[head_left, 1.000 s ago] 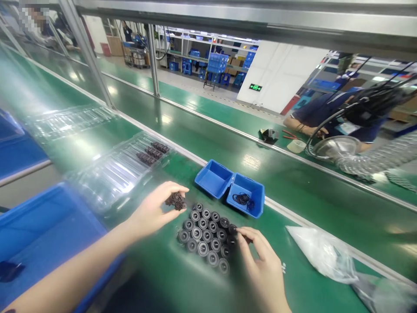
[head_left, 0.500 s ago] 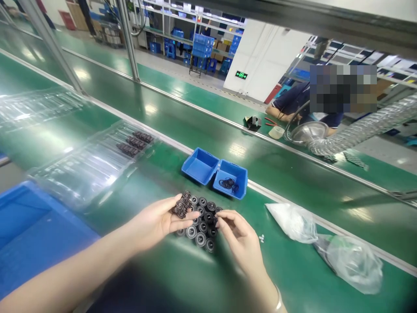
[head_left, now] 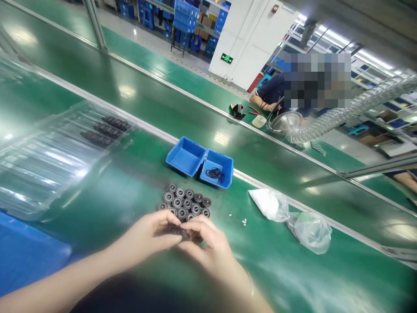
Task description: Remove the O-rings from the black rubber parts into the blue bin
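My left hand point(head_left: 159, 232) is closed around a small cluster of dark ridged round parts point(head_left: 177, 231), held low over the green bench. My right hand point(head_left: 205, 241) meets it from the right, thumb and fingers pinched at the cluster's right end; whether a separate piece sits between those fingertips is hidden. Just beyond both hands, several black round parts point(head_left: 187, 203) with ringed tops stand upright in close rows. The nearest of them are partly covered by my fingers.
Two joined blue bins point(head_left: 186, 156) stand behind the parts, the right one holding thin black rings point(head_left: 215, 174). Clear plastic trays point(head_left: 58, 152) lie left, above a large blue crate point(head_left: 29, 256). Plastic bags point(head_left: 270, 204) and small white bits point(head_left: 244, 222) are right. A person point(head_left: 270, 93) sits across the line.
Both hands have come together nearer to me. My right hand has left the standing rows and now touches the cluster in my left hand. The camera view has shifted.
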Demonstrator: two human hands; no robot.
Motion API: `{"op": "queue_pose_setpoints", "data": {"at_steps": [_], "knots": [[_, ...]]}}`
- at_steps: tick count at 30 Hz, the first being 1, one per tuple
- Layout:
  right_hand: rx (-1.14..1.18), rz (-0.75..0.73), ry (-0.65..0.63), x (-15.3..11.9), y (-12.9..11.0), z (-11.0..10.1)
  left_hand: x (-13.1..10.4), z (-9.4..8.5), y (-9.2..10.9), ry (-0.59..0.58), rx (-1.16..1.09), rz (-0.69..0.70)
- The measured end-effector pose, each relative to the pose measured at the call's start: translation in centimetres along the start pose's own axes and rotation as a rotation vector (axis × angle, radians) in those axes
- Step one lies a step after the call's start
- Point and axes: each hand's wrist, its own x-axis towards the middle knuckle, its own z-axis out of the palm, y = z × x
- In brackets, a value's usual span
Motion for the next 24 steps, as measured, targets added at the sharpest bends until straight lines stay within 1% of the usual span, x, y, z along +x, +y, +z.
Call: {"op": "queue_pose_setpoints", "data": {"at_steps": [3,5,6,7,9,11,13,16,20,24], "knots": [[0.136,0.085,-0.018,0.7,0.2,-1.1,-0.1,-0.4,0.0,-0.009,-0.075,-0.031],[0.224,0.136,0.028,1.9,0.7,-2.1,-0.1,-0.8,0.2,0.012,-0.111,-0.027],[0.216,0.142,0.057,2.7,1.1,-2.6,-0.1,-1.0,0.4,0.03,-0.121,-0.019],[0.159,0.135,0.083,3.5,1.6,-3.1,-0.1,-1.2,0.5,0.045,-0.13,-0.013],[-0.049,0.096,0.1,5.0,2.4,-3.8,0.0,-1.7,0.6,0.07,-0.139,-0.005],[-0.247,0.055,0.065,6.3,3.1,-4.0,0.0,-2.1,0.5,0.095,-0.125,0.004],[-0.357,0.028,0.008,7.1,3.6,-3.8,0.1,-2.5,0.2,0.121,-0.12,0.005],[-0.431,0.006,-0.05,7.5,4.1,-3.3,0.1,-2.9,-0.3,0.137,-0.16,-0.007],[-0.472,0.003,-0.085,7.5,4.6,-2.9,0.2,-3.5,-0.6,0.139,-0.19,-0.015],[-0.511,0.018,-0.111,7.6,4.9,-2.9,0.4,-3.6,-0.5,0.123,-0.187,-0.024]]}}
